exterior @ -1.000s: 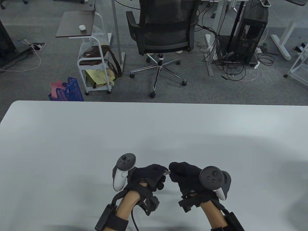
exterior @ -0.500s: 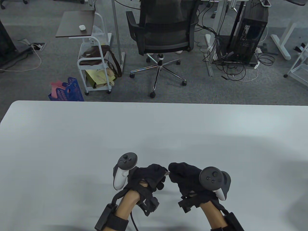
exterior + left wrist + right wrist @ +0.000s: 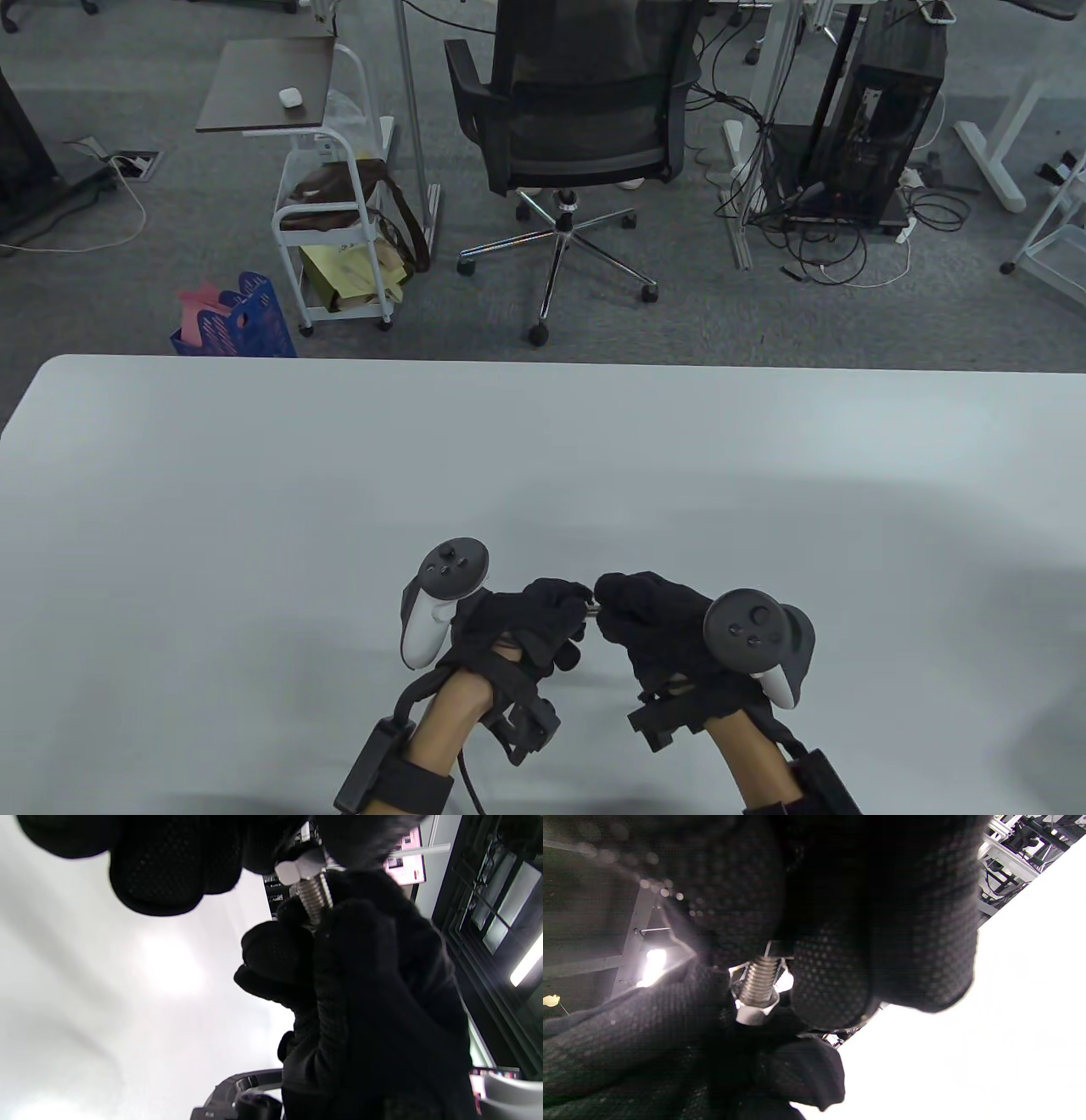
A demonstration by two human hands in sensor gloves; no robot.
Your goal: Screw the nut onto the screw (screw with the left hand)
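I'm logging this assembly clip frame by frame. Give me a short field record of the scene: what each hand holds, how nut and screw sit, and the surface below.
left hand: fingers grip the nut
right hand: grips the screw by its far end, which is hidden in the glove
nut on screw: sits on the screw's end, bare thread showing between nut and right glove
height: both hands held above the white table
trackers: one strapped on the back of each hand

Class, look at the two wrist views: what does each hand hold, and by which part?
The left hand pinches the nut by its flats; the right hand grips the screw by its threaded shank.
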